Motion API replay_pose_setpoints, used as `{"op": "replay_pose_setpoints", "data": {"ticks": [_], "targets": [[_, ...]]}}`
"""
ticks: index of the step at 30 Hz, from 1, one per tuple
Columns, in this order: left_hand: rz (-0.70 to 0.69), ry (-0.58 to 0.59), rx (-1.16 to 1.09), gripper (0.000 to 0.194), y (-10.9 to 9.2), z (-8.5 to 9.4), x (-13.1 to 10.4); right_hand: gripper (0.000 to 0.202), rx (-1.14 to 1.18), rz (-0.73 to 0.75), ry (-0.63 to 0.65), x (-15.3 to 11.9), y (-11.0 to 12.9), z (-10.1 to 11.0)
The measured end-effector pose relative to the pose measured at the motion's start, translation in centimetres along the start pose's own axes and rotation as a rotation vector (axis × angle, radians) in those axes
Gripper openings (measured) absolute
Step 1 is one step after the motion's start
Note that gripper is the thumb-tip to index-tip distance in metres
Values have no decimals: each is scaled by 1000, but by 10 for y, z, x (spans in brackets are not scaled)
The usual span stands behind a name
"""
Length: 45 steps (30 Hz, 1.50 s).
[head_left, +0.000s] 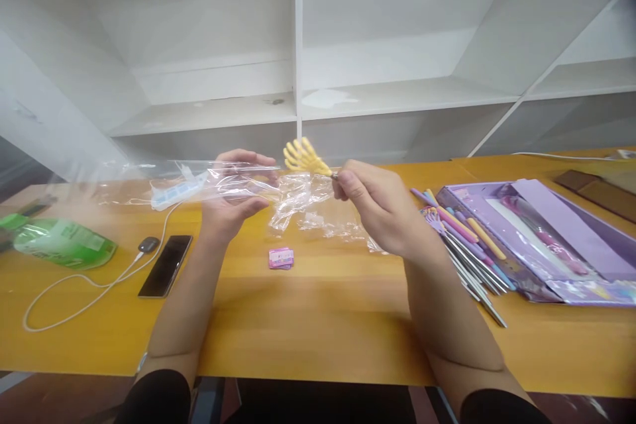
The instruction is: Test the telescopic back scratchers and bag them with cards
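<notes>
My right hand (375, 205) pinches a back scratcher (304, 158) by its thin metal stem, just behind the yellow hand-shaped head. That head points left, in the space between my hands. My left hand (231, 202) has its thumb and fingers curved around a long clear plastic sleeve (134, 182), which stretches out to the left. Crumpled clear wrappers (308, 205) lie on the table behind and between my hands. Nearer to me is a small stack of pink and purple cards (281, 258). The lower part of the scratcher is hidden by my right hand.
Several back scratchers with coloured grips and metal rods (472, 245) lie at right, beside an open purple box (541, 245). To the left are a phone (166, 266), a mouse (148, 244), a white cable (64, 328), a green bottle (64, 242) and a power strip (173, 193). White shelving (298, 33) stands behind.
</notes>
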<state>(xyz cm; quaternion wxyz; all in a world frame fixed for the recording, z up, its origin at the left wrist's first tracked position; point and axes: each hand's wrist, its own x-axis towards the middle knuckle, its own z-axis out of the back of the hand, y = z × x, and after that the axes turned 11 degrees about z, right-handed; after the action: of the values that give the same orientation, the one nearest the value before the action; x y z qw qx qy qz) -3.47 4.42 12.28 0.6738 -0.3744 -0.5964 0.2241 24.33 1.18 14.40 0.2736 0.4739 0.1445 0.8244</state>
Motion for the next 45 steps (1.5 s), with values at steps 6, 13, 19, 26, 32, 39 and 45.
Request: {"op": "replay_pose_setpoints", "data": {"ticks": [6,13,19,26,32,39,45], "targets": [[-34,-47,-59,60,-1,0,4,30,-351,111,38,-3,4,21],[-9,-42,-66,59,-2,-8,1,24,-595,247,-7,-9,4,17],[5,-49,-28,60,-4,-11,-2,21,-735,248,-23,-12,16,18],[-24,-101,98,65,-4,-19,-6,19,-770,227,25,-15,23,19],[-89,-118,183,65,-2,-27,-9,19,-791,246,9,-15,26,15],[-24,-52,67,61,5,-33,-11,20,-662,272,24,-13,19,16],[94,-70,-8,66,7,-43,-15,24,-574,257,-20,-10,11,14]]}}
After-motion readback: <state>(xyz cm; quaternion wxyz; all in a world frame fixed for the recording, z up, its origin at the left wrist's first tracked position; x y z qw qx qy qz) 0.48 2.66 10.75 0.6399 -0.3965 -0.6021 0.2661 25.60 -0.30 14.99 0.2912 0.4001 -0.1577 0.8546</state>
